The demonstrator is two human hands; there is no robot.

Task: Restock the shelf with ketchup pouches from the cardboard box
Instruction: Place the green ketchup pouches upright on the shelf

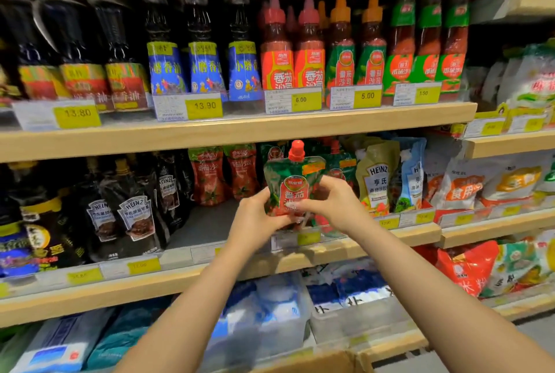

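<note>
A green and red ketchup pouch (292, 183) with a red screw cap stands upright at the front of the middle shelf (354, 248). My left hand (255, 219) grips its lower left side and my right hand (330, 204) grips its lower right side. More green pouches of the same kind (339, 164) stand behind it, partly hidden. Only a corner of the cardboard box (324, 362) shows, at the bottom edge of the view.
Two red ketchup pouches (225, 177) stand to the left, with a gap of bare shelf in front of them. Black Heinz pouches (135, 210) fill the far left. Heinz dressing pouches (387, 180) stand right. Sauce bottles (324, 48) line the upper shelf; bagged goods (270, 312) lie below.
</note>
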